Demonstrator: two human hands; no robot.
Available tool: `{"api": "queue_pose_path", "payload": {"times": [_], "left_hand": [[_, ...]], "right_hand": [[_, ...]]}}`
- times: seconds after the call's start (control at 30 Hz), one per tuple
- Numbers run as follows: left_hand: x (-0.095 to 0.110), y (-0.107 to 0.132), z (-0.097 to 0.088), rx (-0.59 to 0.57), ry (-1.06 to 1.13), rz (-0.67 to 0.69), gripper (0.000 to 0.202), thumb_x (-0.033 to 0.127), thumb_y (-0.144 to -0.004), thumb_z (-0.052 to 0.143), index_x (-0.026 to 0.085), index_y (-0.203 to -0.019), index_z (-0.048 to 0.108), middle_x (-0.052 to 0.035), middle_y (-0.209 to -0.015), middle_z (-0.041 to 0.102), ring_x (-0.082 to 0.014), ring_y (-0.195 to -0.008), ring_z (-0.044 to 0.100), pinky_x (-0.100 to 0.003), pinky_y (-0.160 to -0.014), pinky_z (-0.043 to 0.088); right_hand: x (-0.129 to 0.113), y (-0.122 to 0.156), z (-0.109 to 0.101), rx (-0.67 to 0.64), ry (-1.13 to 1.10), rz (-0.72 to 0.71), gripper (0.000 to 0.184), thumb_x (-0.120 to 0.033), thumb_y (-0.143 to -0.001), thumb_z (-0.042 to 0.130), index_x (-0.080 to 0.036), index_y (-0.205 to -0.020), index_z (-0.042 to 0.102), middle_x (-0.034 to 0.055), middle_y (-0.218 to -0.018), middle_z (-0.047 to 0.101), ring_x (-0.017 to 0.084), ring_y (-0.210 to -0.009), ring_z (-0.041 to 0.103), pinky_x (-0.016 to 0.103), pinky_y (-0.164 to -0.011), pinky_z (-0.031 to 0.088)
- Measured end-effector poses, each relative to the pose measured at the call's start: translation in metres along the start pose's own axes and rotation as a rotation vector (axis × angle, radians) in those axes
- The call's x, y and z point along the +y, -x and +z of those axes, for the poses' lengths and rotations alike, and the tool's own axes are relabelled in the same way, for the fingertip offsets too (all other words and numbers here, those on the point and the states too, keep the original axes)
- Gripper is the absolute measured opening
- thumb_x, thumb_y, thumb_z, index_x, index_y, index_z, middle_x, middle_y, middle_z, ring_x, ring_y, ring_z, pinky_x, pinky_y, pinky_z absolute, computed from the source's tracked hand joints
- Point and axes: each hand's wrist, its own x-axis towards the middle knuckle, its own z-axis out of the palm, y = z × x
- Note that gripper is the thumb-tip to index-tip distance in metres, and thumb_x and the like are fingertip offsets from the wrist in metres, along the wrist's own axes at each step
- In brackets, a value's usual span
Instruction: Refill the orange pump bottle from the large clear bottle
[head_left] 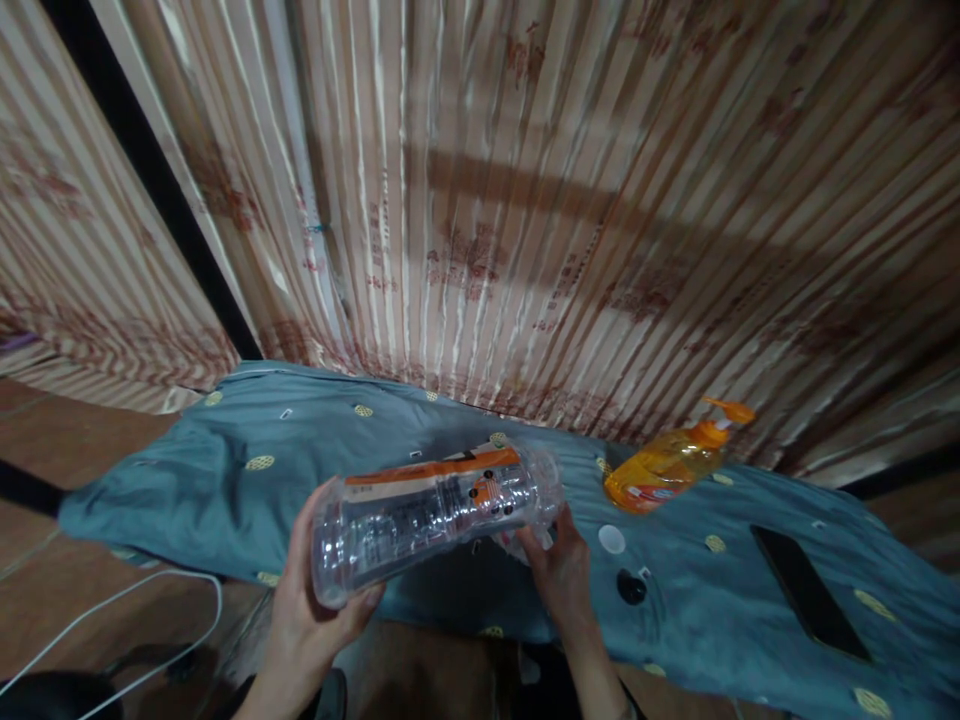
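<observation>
A clear plastic bottle (435, 520) with an orange and cream label lies nearly level in the air above the teal cloth. My left hand (319, 590) is wrapped round its wide left end, thumb underneath. At the bottle's other end is my right hand (559, 565), fingers bent and pressed together on a crumpled whitish piece (516, 546), paper or cloth, I cannot tell which. Its fingertips are close against the bottle's underside; whether they touch it is unclear. The bottle looks see-through, with no contents that I can make out.
On the teal cloth (300, 420), to the right, stands an orange pump bottle (664, 470), tilted in view. Nearer me lie a white disc (611, 540), a small black object (631, 587) and a dark phone (810, 590). A striped curtain (480, 200) hangs behind. A white cable (135, 600) curves at lower left.
</observation>
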Motion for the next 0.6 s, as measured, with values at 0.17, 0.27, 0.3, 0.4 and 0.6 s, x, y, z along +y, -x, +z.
{"api": "queue_pose_path", "payload": {"times": [0.17,0.27,0.3,0.4,0.6], "left_hand": [[-0.002,0.0,-0.001,-0.02,-0.015,-0.02,0.102,0.077,-0.077,0.09,0.028,-0.16,0.058,-0.0153,-0.154,0.073,-0.0455,-0.144,0.072,-0.062,-0.131,0.052],[-0.003,-0.001,0.0,-0.016,-0.001,-0.022,0.103,0.08,-0.078,0.089,0.027,-0.161,0.058,-0.0164,-0.158,0.071,-0.0468,-0.147,0.069,-0.064,-0.134,0.049],[-0.003,-0.001,0.0,-0.016,0.002,-0.025,0.103,0.081,-0.078,0.089,0.027,-0.161,0.058,-0.0164,-0.159,0.071,-0.0471,-0.147,0.069,-0.064,-0.134,0.048],[-0.001,-0.002,0.001,-0.016,0.01,-0.033,0.104,0.082,-0.077,0.089,0.028,-0.162,0.059,-0.0157,-0.159,0.071,-0.0472,-0.147,0.069,-0.065,-0.135,0.047],[-0.005,-0.003,-0.003,-0.027,-0.012,-0.031,0.103,0.078,-0.077,0.09,0.03,-0.162,0.06,-0.0146,-0.157,0.072,-0.0487,-0.146,0.069,-0.068,-0.134,0.048]], "right_hand": [[-0.011,-0.001,-0.004,-0.013,-0.033,-0.004,0.029,-0.05,-0.101,0.067,-0.027,-0.119,0.071,0.0163,-0.111,0.089,0.04,-0.104,0.088,0.051,-0.087,0.071],[-0.014,-0.001,-0.004,-0.002,-0.021,-0.018,0.027,-0.049,-0.102,0.067,-0.028,-0.119,0.072,0.0157,-0.111,0.089,0.04,-0.104,0.088,0.052,-0.087,0.072],[-0.014,-0.001,-0.004,0.005,-0.014,-0.023,0.027,-0.049,-0.102,0.066,-0.029,-0.118,0.072,0.0153,-0.11,0.089,0.04,-0.104,0.088,0.052,-0.088,0.072],[-0.014,-0.002,-0.003,0.017,0.007,-0.029,0.026,-0.049,-0.102,0.066,-0.03,-0.118,0.072,0.014,-0.106,0.089,0.039,-0.102,0.088,0.052,-0.086,0.072],[-0.018,-0.004,-0.002,0.02,0.009,-0.006,0.024,-0.048,-0.097,0.067,-0.03,-0.113,0.071,0.0147,-0.107,0.089,0.039,-0.103,0.088,0.053,-0.09,0.072]]}}
